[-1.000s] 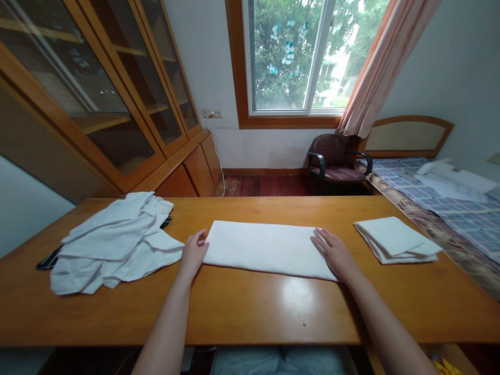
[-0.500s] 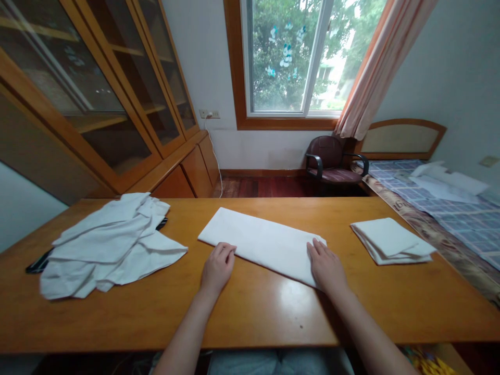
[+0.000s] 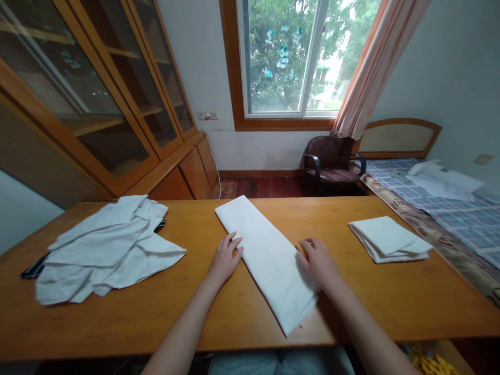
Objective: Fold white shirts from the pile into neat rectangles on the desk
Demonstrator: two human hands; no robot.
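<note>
A white cloth (image 3: 263, 250), folded into a long strip, lies slanted on the wooden table, its near end pointing towards me. At its left edge rests my left hand (image 3: 225, 259), fingers spread and their tips touching the cloth. My right hand (image 3: 319, 263) is at the opposite long edge, with fingers loosely curved and apart; whether it presses on the cloth is hard to see. Further right sits a smaller folded white cloth (image 3: 386, 237), in stacked layers. To the left spreads a crumpled heap of white cloth (image 3: 109, 245), over a dark striped fabric (image 3: 34, 268).
The wooden table (image 3: 156, 317) ends close in front of my lap. Beyond it stand a glass-door cabinet (image 3: 152, 140) at the left and a maroon armchair (image 3: 328, 159) below the window. A bed (image 3: 449, 192) with a checked cover runs along the right side.
The folded cloth has turned clockwise, its right end swinging towards me and its far end moving away. My left fingers have spread, and my right hand has moved slightly left.
</note>
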